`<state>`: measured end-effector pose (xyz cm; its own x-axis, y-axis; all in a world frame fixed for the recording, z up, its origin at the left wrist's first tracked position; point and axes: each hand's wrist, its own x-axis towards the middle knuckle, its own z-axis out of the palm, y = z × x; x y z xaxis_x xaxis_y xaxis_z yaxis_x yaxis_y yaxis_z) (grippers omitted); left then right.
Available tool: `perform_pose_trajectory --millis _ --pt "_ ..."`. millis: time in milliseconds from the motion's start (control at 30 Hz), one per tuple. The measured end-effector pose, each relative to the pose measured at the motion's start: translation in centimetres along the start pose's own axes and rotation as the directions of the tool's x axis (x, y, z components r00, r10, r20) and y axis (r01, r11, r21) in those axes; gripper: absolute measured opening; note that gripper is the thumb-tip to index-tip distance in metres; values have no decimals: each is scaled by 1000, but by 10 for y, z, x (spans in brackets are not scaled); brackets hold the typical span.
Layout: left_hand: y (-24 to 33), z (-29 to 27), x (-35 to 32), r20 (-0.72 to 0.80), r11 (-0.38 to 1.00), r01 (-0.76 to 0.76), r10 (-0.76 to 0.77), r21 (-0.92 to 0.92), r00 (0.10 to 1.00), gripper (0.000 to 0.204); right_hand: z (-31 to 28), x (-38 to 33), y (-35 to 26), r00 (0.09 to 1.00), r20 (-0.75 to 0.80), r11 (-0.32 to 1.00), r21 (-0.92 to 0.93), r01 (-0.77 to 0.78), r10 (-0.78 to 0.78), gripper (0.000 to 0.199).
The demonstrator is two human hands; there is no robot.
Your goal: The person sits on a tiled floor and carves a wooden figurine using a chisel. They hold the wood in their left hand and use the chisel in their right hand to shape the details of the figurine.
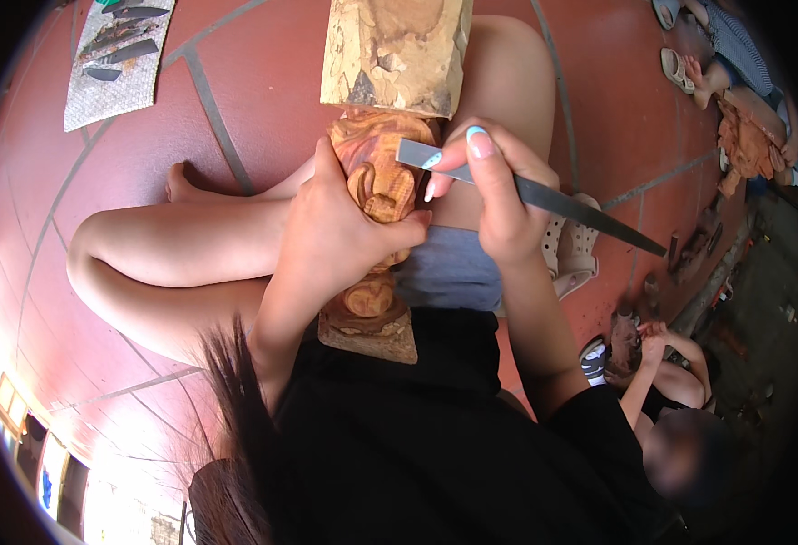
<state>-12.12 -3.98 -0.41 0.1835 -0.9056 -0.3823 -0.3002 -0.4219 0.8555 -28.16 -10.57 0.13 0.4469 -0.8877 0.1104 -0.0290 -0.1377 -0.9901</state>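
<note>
A carved wooden figure (382, 173) lies lengthwise over my lap, with an orange-brown, grooved middle. Its far end is a pale, rough square block (397, 59), and a small squared base (367, 338) rests against my black shirt. My left hand (335, 222) is wrapped round the carved middle from the left, the thumb reaching across it. In my right hand (508, 186) is a flat metal chisel (589, 216), pinched between thumb and fingers. Its bright square end is over the carving just below the block; whether it touches cannot be told. The dark tapered end points right.
Dark blades (126, 53) lie on a pale woven mat (108, 95) at the far left of the red tiled floor (226, 54). Beige clogs (576, 245) stand by my right side. Two other people sit at the right, one by a brown carved piece (748, 141).
</note>
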Motion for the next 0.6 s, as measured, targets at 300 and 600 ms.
perform_pose_trajectory --millis 300,600 --pt "-9 1 1 -11 1000 -10 10 -4 1000 89 1 1 1 999 14 997 -64 52 -51 34" --pt "-1 -1 1 -1 1000 -25 25 -17 1000 89 1 0 2 998 21 995 -82 61 -59 34"
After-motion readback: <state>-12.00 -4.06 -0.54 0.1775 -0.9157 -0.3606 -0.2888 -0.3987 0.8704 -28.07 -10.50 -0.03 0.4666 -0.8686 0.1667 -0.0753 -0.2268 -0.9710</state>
